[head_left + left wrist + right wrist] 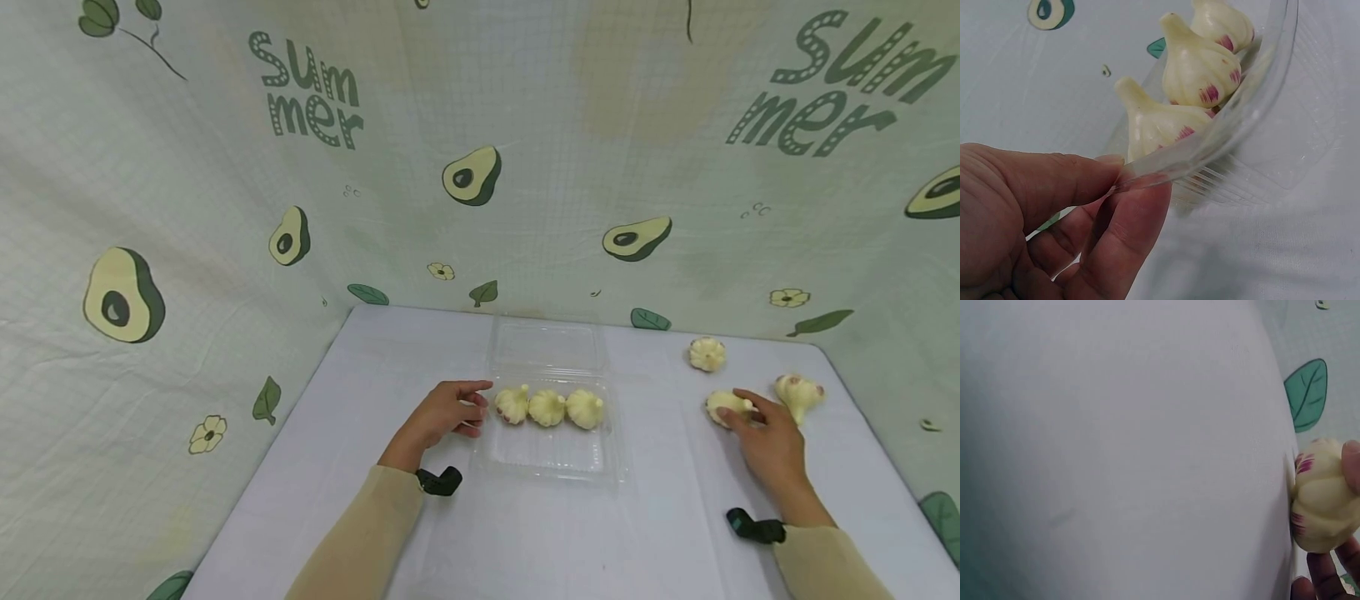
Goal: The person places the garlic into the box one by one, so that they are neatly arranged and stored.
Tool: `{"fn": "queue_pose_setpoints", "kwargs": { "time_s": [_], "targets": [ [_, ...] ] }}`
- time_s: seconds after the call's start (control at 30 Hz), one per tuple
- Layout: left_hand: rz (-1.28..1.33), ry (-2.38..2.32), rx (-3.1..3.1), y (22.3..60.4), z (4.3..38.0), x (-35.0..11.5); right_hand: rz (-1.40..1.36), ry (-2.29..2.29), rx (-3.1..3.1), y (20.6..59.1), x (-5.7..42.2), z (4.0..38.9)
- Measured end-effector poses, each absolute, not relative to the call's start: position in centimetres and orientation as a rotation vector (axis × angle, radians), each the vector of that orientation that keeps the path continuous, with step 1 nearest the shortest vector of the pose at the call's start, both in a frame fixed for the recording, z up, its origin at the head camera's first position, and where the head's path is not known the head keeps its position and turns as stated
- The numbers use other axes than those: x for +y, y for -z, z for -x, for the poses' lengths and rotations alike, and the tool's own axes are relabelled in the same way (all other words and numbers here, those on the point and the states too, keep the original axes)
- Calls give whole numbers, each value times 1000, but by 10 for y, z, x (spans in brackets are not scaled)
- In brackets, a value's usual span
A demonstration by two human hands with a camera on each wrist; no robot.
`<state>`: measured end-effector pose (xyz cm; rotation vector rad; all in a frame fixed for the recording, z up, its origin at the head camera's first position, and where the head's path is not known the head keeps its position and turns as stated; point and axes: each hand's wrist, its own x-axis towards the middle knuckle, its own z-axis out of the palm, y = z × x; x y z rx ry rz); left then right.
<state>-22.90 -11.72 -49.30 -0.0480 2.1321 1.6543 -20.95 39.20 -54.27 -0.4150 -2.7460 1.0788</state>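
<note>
While the left hand [444, 412] pinches the clear clamshell [542, 455] mid-frame, the right hand [774, 443] grips 1 garlic bulb [724, 406], lower right, likely light, best held by its sides.

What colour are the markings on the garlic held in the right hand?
Pinkish-purple streaks on a cream bulb, clearest in the right wrist view.

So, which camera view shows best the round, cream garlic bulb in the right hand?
The right wrist view: the garlic bulb looks largest there, purple streaks visible. Head shows it smaller, partly covered by fingers; left wrist, not at all.
</note>
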Motion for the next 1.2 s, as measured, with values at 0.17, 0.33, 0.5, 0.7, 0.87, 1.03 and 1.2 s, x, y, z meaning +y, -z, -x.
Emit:
{"fn": "queue_pose_setpoints", "kwargs": {
  "time_s": [0.17,0.33,0.5,0.7,0.87,1.03,1.2],
  "targets": [
    [51,-1643,2146,494,229,-116,410,-1073,-2771,541,390,203],
    [53,-1647,2141,492,229,-115,354,-1066,-2775,542,389,196],
    [60,-1645,2141,492,228,-115,359,-1061,-2756,545,387,191],
    [68,-1643,2146,493,226,-113,246,-1099,-2747,548,383,188],
    [64,-1649,2140,496,227,-114,49,-1115,-2757,548,380,186],
    [60,-1663,2127,495,227,-114,60,-1111,-2764,545,377,185],
    [60,-1661,2127,495,226,-114,120,-1135,-2737,544,373,186]
  ]
}}
